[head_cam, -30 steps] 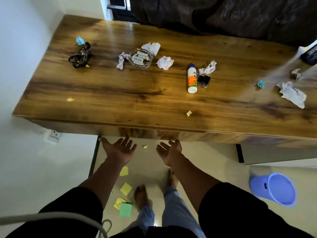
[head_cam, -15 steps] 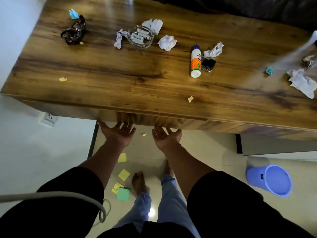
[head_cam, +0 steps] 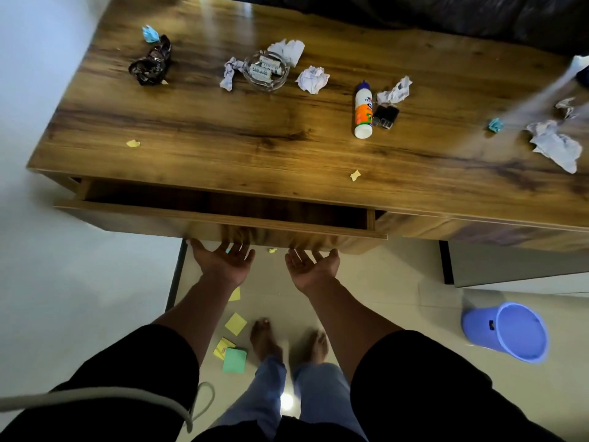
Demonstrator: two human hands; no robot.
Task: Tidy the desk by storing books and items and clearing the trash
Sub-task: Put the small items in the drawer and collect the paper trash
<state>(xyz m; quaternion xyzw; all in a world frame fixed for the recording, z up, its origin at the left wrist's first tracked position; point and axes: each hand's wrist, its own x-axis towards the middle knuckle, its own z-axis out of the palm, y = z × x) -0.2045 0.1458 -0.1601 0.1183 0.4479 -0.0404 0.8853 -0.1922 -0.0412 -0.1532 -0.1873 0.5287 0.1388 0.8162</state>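
The wooden worktop (head_cam: 287, 148) fills the upper half of the view, running from the white wall on the left off the right edge, with a dark fabric mass behind it. Under its front edge a long drawer (head_cam: 220, 215) stands partly pulled out, its dark inside showing as a narrow strip. Both hands are palm-up under the drawer's front panel: the left hand (head_cam: 223, 261) and the right hand (head_cam: 314, 266) have fingers spread and reaching up beneath the lower edge of the panel, fingertips hidden or blurred there, so I cannot tell if they hook it; neither holds a loose thing. On the floor to the right lies a purple bin (head_cam: 506, 331), tipped on its side with its mouth toward the camera. Sticky notes (head_cam: 234, 360), yellow and green, lie on the floor beside the bare feet. On the worktop, a large crumpled paper (head_cam: 556, 145) lies near the right end, with a small blue scrap (head_cam: 495, 125) just left of it. A glue bottle (head_cam: 363, 110) lies on its side near the middle, a small dark clear-lidded box (head_cam: 386, 115) just beside it and a paper wad (head_cam: 395, 92) behind that. Farther left a glass dish (head_cam: 266, 71) holds small white pieces, with crumpled papers around it, one of them a white ball (head_cam: 312, 79) to its right. A dark crumpled wrapper (head_cam: 149, 63) lies near the left end with a blue scrap (head_cam: 148, 34) behind it. Two yellow bits (head_cam: 354, 175) lie toward the front edge.
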